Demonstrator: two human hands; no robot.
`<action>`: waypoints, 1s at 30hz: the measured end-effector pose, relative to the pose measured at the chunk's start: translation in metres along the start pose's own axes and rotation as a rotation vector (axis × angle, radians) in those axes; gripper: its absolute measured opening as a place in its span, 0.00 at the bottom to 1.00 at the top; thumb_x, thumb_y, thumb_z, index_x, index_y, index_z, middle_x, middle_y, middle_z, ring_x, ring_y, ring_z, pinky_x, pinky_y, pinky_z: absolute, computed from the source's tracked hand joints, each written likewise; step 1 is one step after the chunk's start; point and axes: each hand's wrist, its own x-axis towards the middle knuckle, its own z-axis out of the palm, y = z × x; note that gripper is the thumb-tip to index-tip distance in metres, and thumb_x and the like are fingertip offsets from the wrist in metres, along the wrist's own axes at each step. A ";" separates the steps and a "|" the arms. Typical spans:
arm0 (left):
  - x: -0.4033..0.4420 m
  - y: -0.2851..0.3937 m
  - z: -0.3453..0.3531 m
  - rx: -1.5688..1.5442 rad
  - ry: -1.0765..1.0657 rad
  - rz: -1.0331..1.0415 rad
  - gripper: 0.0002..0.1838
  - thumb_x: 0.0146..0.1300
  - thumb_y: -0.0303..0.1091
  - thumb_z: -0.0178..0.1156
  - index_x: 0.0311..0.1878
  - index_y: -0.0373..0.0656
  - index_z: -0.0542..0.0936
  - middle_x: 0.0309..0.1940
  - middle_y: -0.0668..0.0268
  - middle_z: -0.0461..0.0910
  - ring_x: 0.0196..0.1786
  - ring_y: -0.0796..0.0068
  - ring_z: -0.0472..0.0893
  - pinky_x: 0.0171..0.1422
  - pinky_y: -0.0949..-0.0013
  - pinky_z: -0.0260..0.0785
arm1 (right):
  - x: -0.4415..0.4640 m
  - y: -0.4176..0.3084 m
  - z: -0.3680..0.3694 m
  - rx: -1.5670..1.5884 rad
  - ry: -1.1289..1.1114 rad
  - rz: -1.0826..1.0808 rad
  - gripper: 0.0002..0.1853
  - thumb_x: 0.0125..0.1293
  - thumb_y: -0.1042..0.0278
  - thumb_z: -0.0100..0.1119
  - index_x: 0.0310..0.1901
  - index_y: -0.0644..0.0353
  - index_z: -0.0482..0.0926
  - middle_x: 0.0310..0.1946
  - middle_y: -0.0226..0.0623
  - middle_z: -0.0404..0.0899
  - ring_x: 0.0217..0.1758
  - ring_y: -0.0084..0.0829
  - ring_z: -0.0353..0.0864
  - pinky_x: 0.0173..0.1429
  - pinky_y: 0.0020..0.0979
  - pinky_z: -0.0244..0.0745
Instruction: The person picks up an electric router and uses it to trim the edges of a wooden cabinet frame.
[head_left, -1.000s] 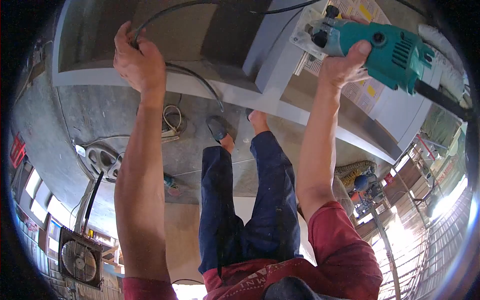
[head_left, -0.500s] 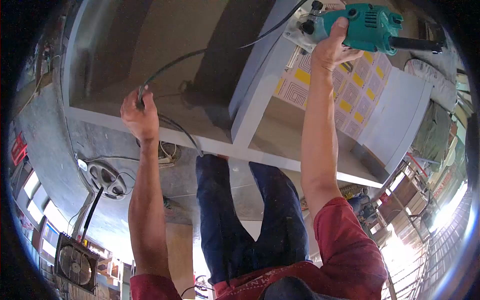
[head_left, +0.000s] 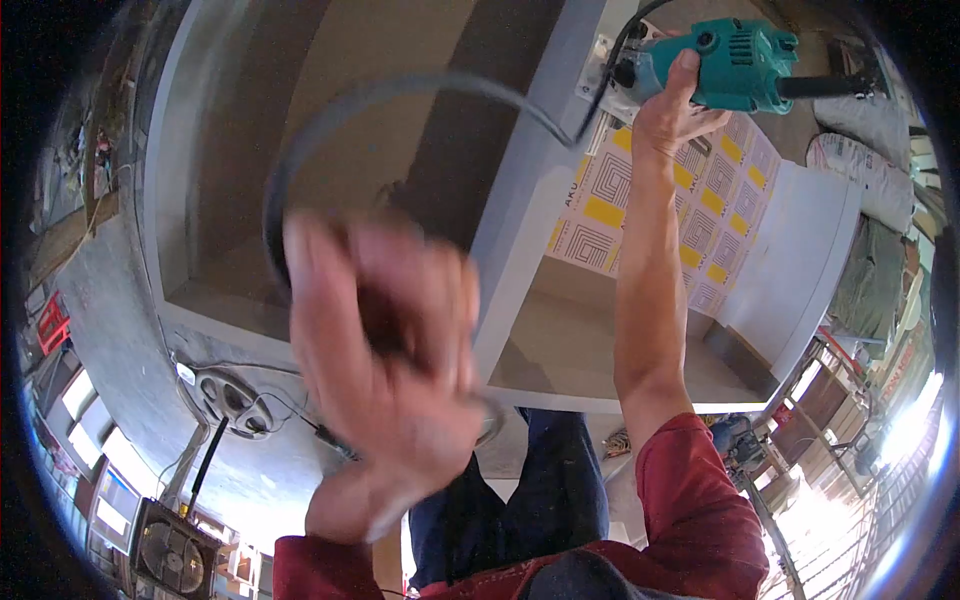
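My right hand [head_left: 675, 115] grips a teal trim router [head_left: 735, 65] by its body. The router's clear base faces left, over the edge of the grey cabinet frame, and a black cord sleeve sticks out of its right end. Close to the camera and smeared by motion, my left hand [head_left: 385, 350] is curled around the black power cord [head_left: 440, 85]. The cord arcs from that hand across the cabinet towards the router. Where exactly it passes through the fingers is blurred.
The large grey cabinet frame [head_left: 505, 245] has open compartments and a divider. A printed sheet with yellow blocks [head_left: 615, 210] lies on its right part. On the floor to the left are a black floor fan [head_left: 172, 555] and a spool-like base [head_left: 235, 405] with loose wires.
My left hand has come right and much nearer the camera, drawing the cord into a wide arc. The right hand and router stay nearly in place. The view has shifted slightly.
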 end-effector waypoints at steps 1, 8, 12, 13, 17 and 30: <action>0.023 -0.008 0.016 -0.031 0.084 -0.005 0.19 0.81 0.46 0.42 0.39 0.45 0.75 0.16 0.77 0.59 0.17 0.84 0.57 0.28 0.78 0.56 | 0.007 0.004 0.003 0.002 -0.007 0.025 0.16 0.61 0.65 0.70 0.45 0.66 0.78 0.37 0.40 0.85 0.37 0.31 0.85 0.47 0.35 0.82; 0.114 -0.111 0.075 -0.094 0.527 -0.251 0.12 0.75 0.36 0.52 0.51 0.42 0.81 0.25 0.68 0.76 0.25 0.78 0.72 0.33 0.72 0.67 | 0.062 0.053 0.015 -0.044 0.006 -0.051 0.17 0.60 0.65 0.71 0.48 0.62 0.79 0.41 0.34 0.84 0.43 0.27 0.82 0.48 0.32 0.80; 0.127 -0.208 0.098 0.176 0.500 -0.152 0.12 0.74 0.34 0.50 0.50 0.40 0.80 0.26 0.64 0.79 0.27 0.72 0.76 0.33 0.67 0.68 | 0.093 0.080 0.018 -0.051 0.048 -0.035 0.19 0.60 0.63 0.72 0.49 0.61 0.79 0.44 0.31 0.82 0.44 0.26 0.80 0.51 0.32 0.77; 0.132 -0.223 0.104 0.177 0.504 -0.149 0.12 0.74 0.34 0.50 0.50 0.40 0.80 0.26 0.64 0.79 0.27 0.72 0.76 0.33 0.67 0.68 | 0.102 0.087 0.019 -0.100 0.033 -0.029 0.20 0.60 0.62 0.73 0.50 0.61 0.79 0.45 0.30 0.81 0.45 0.26 0.79 0.51 0.32 0.76; 0.145 -0.231 0.123 0.653 0.445 -0.228 0.14 0.72 0.31 0.48 0.51 0.34 0.78 0.32 0.51 0.81 0.36 0.52 0.81 0.42 0.54 0.70 | 0.134 0.126 0.022 -0.006 0.004 -0.089 0.21 0.60 0.62 0.73 0.51 0.61 0.78 0.44 0.29 0.80 0.44 0.26 0.78 0.51 0.34 0.73; 0.141 -0.237 0.129 0.941 0.391 -0.211 0.14 0.70 0.31 0.46 0.50 0.35 0.77 0.35 0.47 0.83 0.38 0.45 0.84 0.43 0.51 0.74 | 0.239 0.184 0.036 0.316 0.216 0.387 0.22 0.65 0.65 0.68 0.57 0.63 0.77 0.50 0.35 0.80 0.50 0.32 0.78 0.55 0.36 0.72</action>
